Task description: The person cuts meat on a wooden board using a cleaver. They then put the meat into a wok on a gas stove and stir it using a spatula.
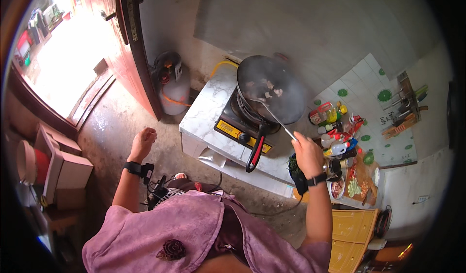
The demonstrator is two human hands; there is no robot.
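My right hand (pixel 308 154) grips the long handle of a metal cooking utensil (pixel 278 118). Its far end reaches into a black wok (pixel 296 107), where steam blurs its shape. Several pale pieces of food (pixel 269 87) lie on the wok's dark inner surface. The wok rests on a gas stove (pixel 244 129) with a yellow front panel and a dark knob. Toward me points the wok's black and red handle (pixel 256 153), which neither hand touches. My left hand (pixel 143 143) hangs over the floor, left of the counter, its fingers loosely bent and nothing visible in them.
Bottles (pixel 331 118) crowd the marble-patterned counter (pixel 204 116)'s right part, near a cutting board (pixel 369 196) with chopped food and a bowl (pixel 335 187) of meat. A gas cylinder (pixel 174 94) stands left of the counter beside the open door (pixel 105 43). Utensils hang from a wall rack (pixel 409 102).
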